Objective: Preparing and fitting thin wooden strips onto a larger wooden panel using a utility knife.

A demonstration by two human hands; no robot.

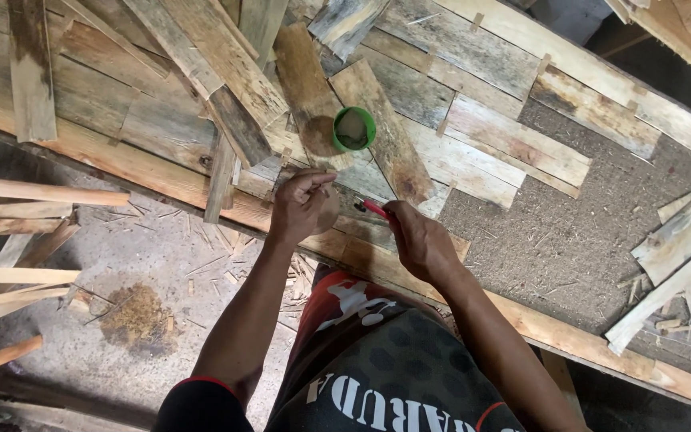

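My left hand (301, 202) is closed, fingertips pinched on something small and held over a round brownish wooden piece (328, 214) at the edge of a bench of rough planks (473, 152). My right hand (417, 238) grips a red-handled tool (375, 210) whose tip points toward the left hand. Just beyond both hands a small green cup (353, 129) stands on a weathered board. What the left fingers pinch is too small to make out.
Loose weathered boards (225, 64) lie stacked at the back left. Short offcuts (677, 264) rest on a chipboard sheet (553, 240) at the right. Thin wooden slats (17, 240) lie on the dusty floor at the left, near a sawdust pile (137, 316).
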